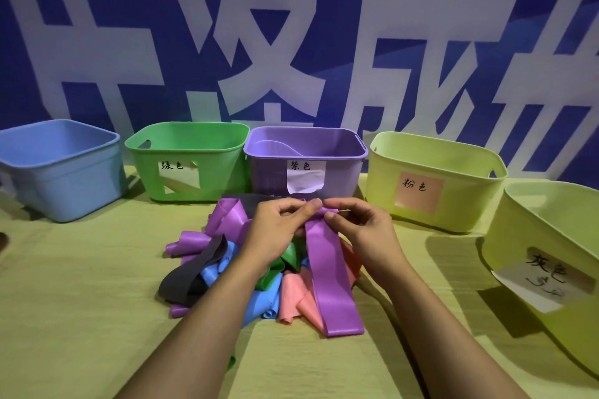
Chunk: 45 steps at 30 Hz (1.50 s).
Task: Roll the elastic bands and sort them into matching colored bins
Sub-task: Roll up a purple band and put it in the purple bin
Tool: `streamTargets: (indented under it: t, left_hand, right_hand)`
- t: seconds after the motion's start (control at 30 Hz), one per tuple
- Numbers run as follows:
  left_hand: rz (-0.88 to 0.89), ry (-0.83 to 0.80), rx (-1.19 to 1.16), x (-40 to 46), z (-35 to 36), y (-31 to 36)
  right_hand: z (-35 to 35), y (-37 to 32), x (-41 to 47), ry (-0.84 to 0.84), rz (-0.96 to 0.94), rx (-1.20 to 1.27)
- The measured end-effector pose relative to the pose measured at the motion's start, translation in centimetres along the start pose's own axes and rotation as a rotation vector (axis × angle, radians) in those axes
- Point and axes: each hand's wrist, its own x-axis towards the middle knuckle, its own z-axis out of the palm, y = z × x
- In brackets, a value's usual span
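Left hand (281, 226) and right hand (356, 226) pinching the far end of a purple band (330, 272) above the band pile (259, 272) mid-bench (81, 317); purple bin (304, 152) beyond, toward the far edge.

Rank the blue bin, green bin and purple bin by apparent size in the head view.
1. blue bin, though cropped at the left edge
2. green bin and purple bin: they look about alike, so no ranking between them.
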Motion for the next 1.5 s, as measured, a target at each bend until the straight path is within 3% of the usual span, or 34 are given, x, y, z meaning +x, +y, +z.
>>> streamTargets:
  t: [0.3, 0.43, 0.5, 0.73, 1.5]
  left_hand:
    - [0.023, -0.001, -0.067, 0.03, -0.24, 0.25]
    - [0.046, 0.015, -0.067, 0.04, -0.30, 0.22]
    - [0.064, 0.003, -0.055, 0.09, -0.30, 0.11]
    - [0.070, -0.012, -0.034, 0.11, -0.25, 0.02]
    - [0.010, -0.166, -0.047, 0.16, -0.90, -0.57]
  right_hand:
    - [-0.25, -0.06, 0.13, -0.094, -0.032, 0.032]
    - [-0.28, 0.11, 0.31, -0.009, -0.009, 0.080]
    - [-0.21, 0.05, 0.26, 0.051, -0.038, -0.007]
    - [-0.11, 0.08, 0.43, 0.022, -0.111, -0.168]
    - [-0.19, -0.20, 0.17, 0.026, -0.050, -0.089]
